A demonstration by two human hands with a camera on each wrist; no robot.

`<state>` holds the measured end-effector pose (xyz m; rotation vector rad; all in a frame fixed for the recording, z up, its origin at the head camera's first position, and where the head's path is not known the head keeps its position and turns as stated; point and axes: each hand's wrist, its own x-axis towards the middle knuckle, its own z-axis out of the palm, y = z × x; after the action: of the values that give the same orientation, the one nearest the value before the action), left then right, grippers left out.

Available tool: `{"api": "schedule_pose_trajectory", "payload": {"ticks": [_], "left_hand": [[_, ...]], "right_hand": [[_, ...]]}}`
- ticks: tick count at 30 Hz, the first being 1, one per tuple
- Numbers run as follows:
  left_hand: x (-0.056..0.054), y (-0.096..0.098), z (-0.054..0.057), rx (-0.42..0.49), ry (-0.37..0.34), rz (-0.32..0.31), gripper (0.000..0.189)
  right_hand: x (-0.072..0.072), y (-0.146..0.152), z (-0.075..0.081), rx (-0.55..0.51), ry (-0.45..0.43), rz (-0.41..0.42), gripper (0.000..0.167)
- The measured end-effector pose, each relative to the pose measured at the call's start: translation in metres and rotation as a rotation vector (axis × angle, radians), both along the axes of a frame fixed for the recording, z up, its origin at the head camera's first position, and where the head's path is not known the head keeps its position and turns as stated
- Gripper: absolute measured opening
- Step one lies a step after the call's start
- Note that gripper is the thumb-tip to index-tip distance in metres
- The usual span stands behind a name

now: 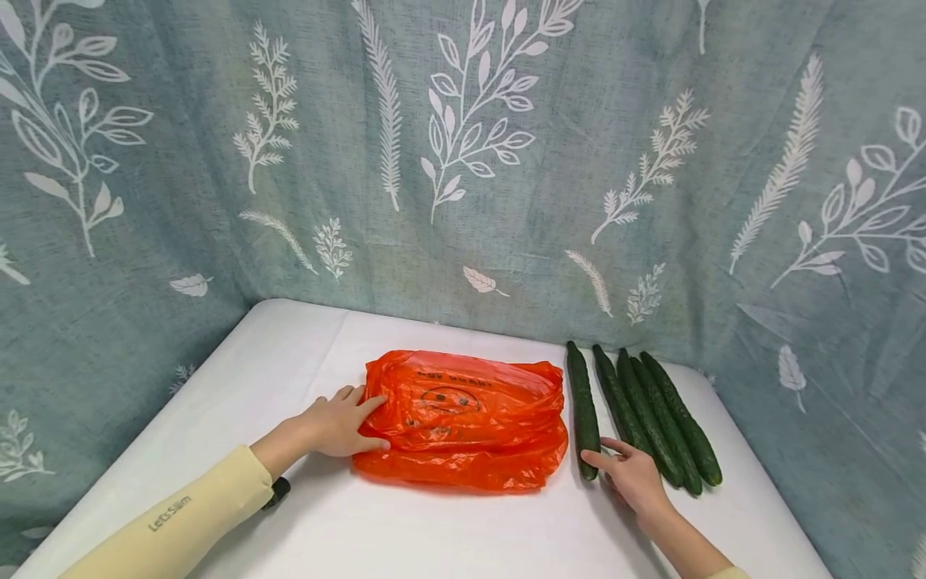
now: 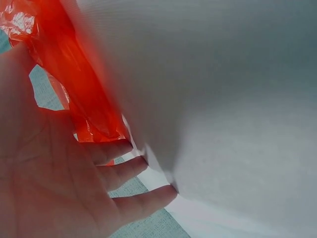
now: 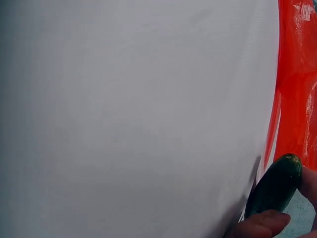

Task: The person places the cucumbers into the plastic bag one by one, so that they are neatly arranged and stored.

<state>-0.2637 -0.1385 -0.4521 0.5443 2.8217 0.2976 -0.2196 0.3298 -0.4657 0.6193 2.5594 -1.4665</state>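
Observation:
A crumpled orange-red plastic bag [image 1: 463, 426] with dark print lies flat across the middle of the white table. My left hand [image 1: 340, 422] rests at its left edge, fingers spread, thumb and forefinger over the plastic. In the left wrist view the palm faces the camera and the other fingertips [image 2: 158, 196] meet the white tabletop. Just right of the bag lies a long dark green cucumber [image 1: 582, 402]. My right hand [image 1: 637, 478] pinches its near end between thumb and fingers; that rounded end [image 3: 277, 186] shows in the right wrist view.
Several more cucumbers [image 1: 673, 418] lie side by side to the right, tips toward the back. The white table [image 1: 434, 531] ends at a patterned green curtain [image 1: 477, 257] behind and at both sides. A small black object [image 1: 278, 490] shows under the left sleeve [image 1: 181, 515].

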Motion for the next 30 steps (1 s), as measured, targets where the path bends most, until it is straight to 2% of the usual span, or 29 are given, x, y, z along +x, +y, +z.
{"api": "schedule_pose_trajectory", "payload": {"ticks": [6,12,22,30], "left_hand": [[0.0,0.002,0.0,0.007,0.001,0.0,0.089],[-0.001,0.0,0.0,-0.001,0.004,0.005,0.089],[0.0,0.002,0.0,0.009,-0.005,0.005,0.088],[0.0,0.003,0.001,0.006,-0.003,0.007,0.088]], "right_hand": [[-0.002,0.004,0.002,-0.007,-0.042,0.016,0.079],[-0.01,0.004,0.003,-0.033,-0.034,0.032,0.077],[-0.031,-0.006,-0.002,0.015,0.028,0.004,0.074],[-0.045,-0.016,-0.003,0.132,0.079,0.016,0.079]]}}
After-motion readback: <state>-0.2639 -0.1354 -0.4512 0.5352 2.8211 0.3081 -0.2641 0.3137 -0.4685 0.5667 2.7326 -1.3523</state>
